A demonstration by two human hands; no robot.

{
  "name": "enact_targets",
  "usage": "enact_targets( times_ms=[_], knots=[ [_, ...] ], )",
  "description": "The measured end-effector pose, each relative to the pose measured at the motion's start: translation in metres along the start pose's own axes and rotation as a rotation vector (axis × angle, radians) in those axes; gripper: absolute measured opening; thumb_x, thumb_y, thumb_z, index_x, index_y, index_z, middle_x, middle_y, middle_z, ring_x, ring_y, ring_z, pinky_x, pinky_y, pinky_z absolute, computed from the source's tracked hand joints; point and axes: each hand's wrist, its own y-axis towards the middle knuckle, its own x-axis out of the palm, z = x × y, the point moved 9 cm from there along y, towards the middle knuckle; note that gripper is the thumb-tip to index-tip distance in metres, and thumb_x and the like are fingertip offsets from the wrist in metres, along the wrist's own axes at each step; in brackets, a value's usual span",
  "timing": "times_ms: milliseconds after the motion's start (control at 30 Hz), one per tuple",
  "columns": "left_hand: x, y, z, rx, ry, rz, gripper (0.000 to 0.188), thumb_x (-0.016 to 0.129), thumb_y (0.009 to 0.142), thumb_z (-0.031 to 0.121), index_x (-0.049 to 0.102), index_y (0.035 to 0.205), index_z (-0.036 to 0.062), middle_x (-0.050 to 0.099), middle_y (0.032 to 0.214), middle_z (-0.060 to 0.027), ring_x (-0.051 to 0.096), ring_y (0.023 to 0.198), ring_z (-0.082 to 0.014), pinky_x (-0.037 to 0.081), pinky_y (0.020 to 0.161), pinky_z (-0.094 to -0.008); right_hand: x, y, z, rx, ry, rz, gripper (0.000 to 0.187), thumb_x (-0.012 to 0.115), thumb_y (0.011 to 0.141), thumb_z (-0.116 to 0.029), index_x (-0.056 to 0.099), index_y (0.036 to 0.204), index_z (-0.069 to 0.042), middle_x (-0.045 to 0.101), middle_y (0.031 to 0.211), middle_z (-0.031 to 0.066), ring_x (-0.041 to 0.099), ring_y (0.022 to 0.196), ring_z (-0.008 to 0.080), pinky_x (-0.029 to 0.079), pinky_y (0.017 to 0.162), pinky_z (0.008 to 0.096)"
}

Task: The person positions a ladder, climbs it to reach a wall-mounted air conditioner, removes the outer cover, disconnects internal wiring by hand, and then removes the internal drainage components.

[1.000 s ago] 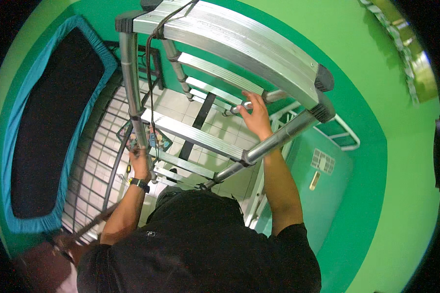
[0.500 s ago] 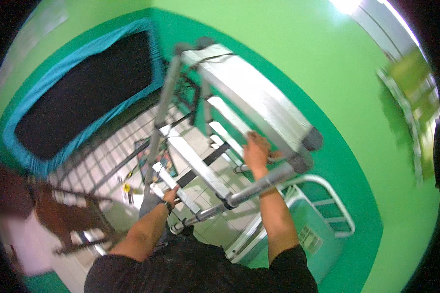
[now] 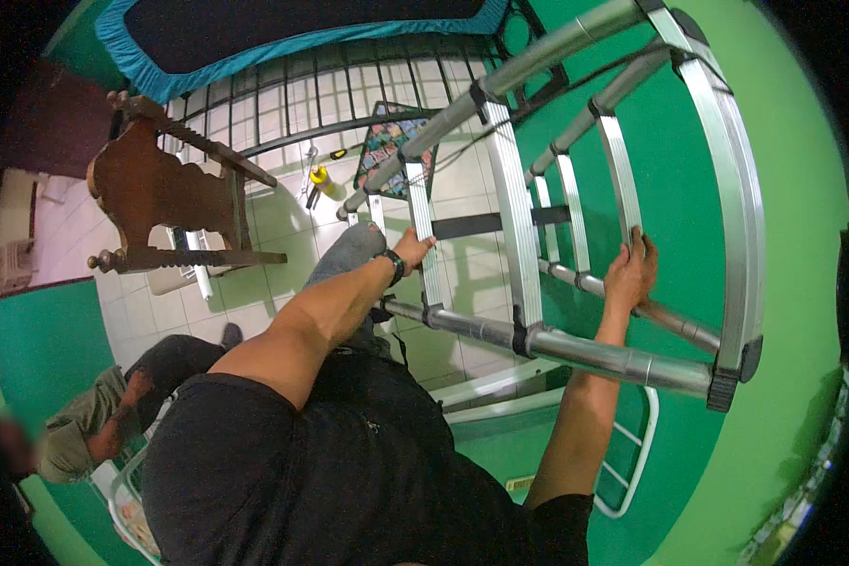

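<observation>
A silver telescopic ladder [image 3: 514, 226] with two hinged sides stands tilted in front of me, with black joints and a dark strap [image 3: 469, 224] between its sides. My left hand [image 3: 411, 251] is closed around a low rung of the nearer side, a dark watch [image 3: 392, 268] on its wrist. Farther right, my right hand [image 3: 630, 274] has its fingers on a rung of the other side, its forearm passing behind the near rail. A thin dark cord [image 3: 557, 99] hangs across the ladder's upper part.
A carved wooden chair [image 3: 165, 193] stands left, with a seated person [image 3: 113, 406] below it. A yellow bottle [image 3: 325, 183], small tools and a patterned mat [image 3: 387, 151] lie beyond the ladder. White tubular furniture [image 3: 646, 443] is at lower right, beside the green wall [image 3: 660, 189].
My view has turned, so the ladder appears farther right and the wooden chair and seated person show more. Both hands remain on the ladder.
</observation>
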Motion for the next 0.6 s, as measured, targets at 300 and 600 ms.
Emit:
enact_targets(
  times_ms=[300,600],
  knots=[
    [-0.002,-0.009,0.027,-0.041,-0.008,-0.004,0.060,0.066,0.099,0.024,0.037,0.146,0.0008,0.054,0.137,-0.0153,0.057,0.122,-0.0313,0.054,0.097,-0.0521,-0.001,0.007,-0.005,0.134,-0.031,-0.046,0.050,0.066,0.090,-0.015,0.059,0.139,-0.019,0.058,0.136,0.0192,0.056,0.121,0.0397,0.045,0.098,0.0537],
    [-0.073,-0.021,0.074,0.026,0.290,-0.020,0.058,0.067,0.098,0.028,0.044,0.143,0.0003,0.055,0.136,-0.0226,0.060,0.118,-0.0300,0.057,0.086,-0.0430,0.007,0.011,-0.007,0.120,-0.081,-0.092,0.047,0.061,0.095,-0.019,0.057,0.143,-0.016,0.057,0.137,0.0217,0.056,0.121,0.0413,0.046,0.101,0.0510]
  ],
)
